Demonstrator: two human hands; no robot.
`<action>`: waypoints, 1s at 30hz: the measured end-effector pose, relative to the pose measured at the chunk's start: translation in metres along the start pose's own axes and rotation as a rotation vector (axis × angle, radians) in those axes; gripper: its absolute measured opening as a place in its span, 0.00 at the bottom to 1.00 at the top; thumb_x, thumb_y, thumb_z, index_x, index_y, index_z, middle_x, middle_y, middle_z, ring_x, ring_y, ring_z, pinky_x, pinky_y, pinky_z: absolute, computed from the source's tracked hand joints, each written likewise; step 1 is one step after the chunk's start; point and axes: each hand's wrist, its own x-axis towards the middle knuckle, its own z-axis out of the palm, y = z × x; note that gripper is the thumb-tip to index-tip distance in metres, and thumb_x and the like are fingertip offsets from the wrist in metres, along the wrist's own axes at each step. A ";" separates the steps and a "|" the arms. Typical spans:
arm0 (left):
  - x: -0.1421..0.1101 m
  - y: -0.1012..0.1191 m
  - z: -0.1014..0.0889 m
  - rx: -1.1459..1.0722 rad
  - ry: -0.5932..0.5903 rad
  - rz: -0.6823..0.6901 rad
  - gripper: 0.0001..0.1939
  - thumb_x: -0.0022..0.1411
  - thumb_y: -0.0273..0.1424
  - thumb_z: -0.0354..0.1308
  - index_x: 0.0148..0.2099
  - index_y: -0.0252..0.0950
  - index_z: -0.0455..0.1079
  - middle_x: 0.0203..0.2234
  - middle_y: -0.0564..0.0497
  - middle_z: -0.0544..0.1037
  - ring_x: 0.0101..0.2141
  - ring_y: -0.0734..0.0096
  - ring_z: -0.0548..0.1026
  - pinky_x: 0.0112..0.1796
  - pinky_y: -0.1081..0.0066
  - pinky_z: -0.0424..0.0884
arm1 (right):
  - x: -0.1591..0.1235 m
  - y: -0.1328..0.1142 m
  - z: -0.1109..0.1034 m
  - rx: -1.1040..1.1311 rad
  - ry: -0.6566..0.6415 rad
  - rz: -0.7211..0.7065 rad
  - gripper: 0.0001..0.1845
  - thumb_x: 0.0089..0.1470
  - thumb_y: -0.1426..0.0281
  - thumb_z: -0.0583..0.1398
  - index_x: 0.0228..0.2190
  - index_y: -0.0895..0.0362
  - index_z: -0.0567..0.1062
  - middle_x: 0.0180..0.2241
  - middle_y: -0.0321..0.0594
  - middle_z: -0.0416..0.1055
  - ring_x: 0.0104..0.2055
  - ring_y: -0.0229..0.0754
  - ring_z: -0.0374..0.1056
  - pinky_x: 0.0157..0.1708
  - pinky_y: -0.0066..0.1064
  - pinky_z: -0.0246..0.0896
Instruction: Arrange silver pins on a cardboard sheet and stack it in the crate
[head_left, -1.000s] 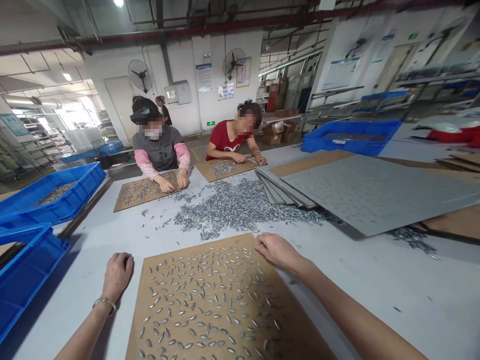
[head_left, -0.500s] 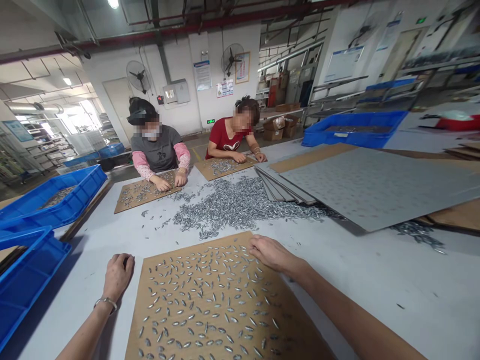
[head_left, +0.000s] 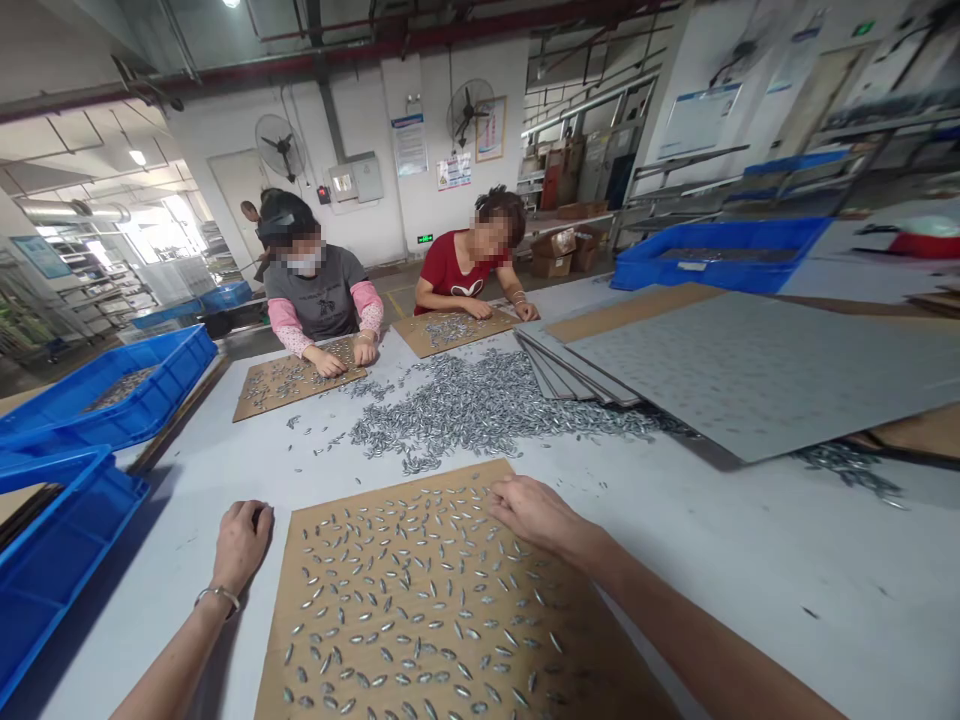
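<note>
A brown cardboard sheet point(head_left: 405, 600) lies in front of me, covered with rows of small silver spindle-shaped metal pieces point(head_left: 422, 650). At its upper right corner my right hand point(head_left: 536, 512) is over the board with thumb and fingers pinched together; whatever is between the fingertips is hidden. My left hand point(head_left: 244, 540) rests on the white table just left of the sheet, its fingers curled under and no object showing in it. Beyond the sheet spreads a large heap of the same loose metal pieces point(head_left: 472, 405).
Grey sheets point(head_left: 780, 360) are stacked at the right, beside the heap. Blue plastic trays point(head_left: 67, 560) stand along the left, with another blue tray point(head_left: 622, 270) at the back right. Across the table point(head_left: 712, 560), two co-workers point(head_left: 322, 300) handle pieces on cardboard sheets.
My right hand has shifted slightly left over the sheet's top corner, fingers still pinched. My left hand stays at rest. Another person now shows behind the co-worker at the left.
</note>
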 end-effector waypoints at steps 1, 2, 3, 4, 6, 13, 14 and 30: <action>0.000 0.000 0.000 -0.001 0.001 0.001 0.22 0.66 0.46 0.46 0.40 0.36 0.74 0.38 0.38 0.79 0.44 0.47 0.76 0.52 0.51 0.72 | 0.000 -0.005 0.000 -0.036 -0.015 0.009 0.13 0.66 0.71 0.54 0.34 0.56 0.78 0.41 0.46 0.78 0.42 0.44 0.73 0.37 0.30 0.54; 0.000 0.000 0.001 -0.001 0.004 0.001 0.22 0.66 0.46 0.46 0.40 0.37 0.74 0.38 0.38 0.79 0.44 0.47 0.76 0.52 0.51 0.71 | 0.001 -0.010 0.000 -0.064 -0.023 0.020 0.14 0.66 0.72 0.53 0.34 0.57 0.78 0.41 0.47 0.79 0.43 0.44 0.73 0.37 0.30 0.54; 0.000 0.000 0.001 -0.002 0.007 0.002 0.21 0.66 0.46 0.46 0.40 0.37 0.74 0.38 0.38 0.79 0.43 0.47 0.76 0.52 0.52 0.71 | 0.002 -0.013 0.000 -0.082 -0.029 0.031 0.14 0.66 0.73 0.53 0.35 0.57 0.79 0.42 0.48 0.79 0.43 0.45 0.73 0.37 0.31 0.54; -0.001 -0.001 0.001 -0.004 0.011 0.002 0.21 0.66 0.45 0.46 0.40 0.37 0.74 0.38 0.39 0.79 0.43 0.48 0.76 0.52 0.52 0.71 | 0.002 -0.015 0.001 -0.091 -0.031 0.042 0.14 0.65 0.74 0.53 0.35 0.58 0.79 0.42 0.50 0.79 0.43 0.46 0.74 0.37 0.32 0.54; -0.001 -0.001 0.003 -0.008 0.017 0.003 0.20 0.66 0.45 0.47 0.40 0.38 0.74 0.38 0.39 0.79 0.43 0.48 0.76 0.52 0.52 0.72 | 0.004 -0.016 0.002 -0.098 -0.032 0.061 0.14 0.64 0.76 0.53 0.36 0.60 0.79 0.42 0.52 0.79 0.43 0.48 0.74 0.37 0.33 0.53; -0.001 -0.003 0.004 -0.024 0.024 0.003 0.19 0.66 0.44 0.48 0.40 0.38 0.74 0.38 0.40 0.79 0.44 0.49 0.76 0.52 0.53 0.72 | 0.008 -0.011 0.011 -0.067 -0.036 0.076 0.12 0.64 0.74 0.54 0.35 0.57 0.78 0.40 0.47 0.79 0.42 0.45 0.74 0.35 0.30 0.52; -0.001 -0.003 0.004 -0.026 0.022 0.004 0.19 0.66 0.44 0.48 0.40 0.38 0.74 0.38 0.40 0.79 0.44 0.49 0.76 0.52 0.53 0.72 | 0.008 -0.011 0.011 -0.064 -0.030 0.081 0.13 0.64 0.74 0.54 0.35 0.57 0.78 0.40 0.47 0.79 0.42 0.45 0.73 0.35 0.30 0.52; -0.001 0.004 -0.002 -0.022 0.004 -0.006 0.20 0.65 0.44 0.47 0.40 0.37 0.75 0.38 0.39 0.78 0.44 0.48 0.76 0.53 0.53 0.71 | -0.008 0.005 0.009 -0.015 0.026 0.071 0.13 0.63 0.71 0.55 0.29 0.56 0.76 0.35 0.45 0.78 0.38 0.45 0.72 0.34 0.31 0.50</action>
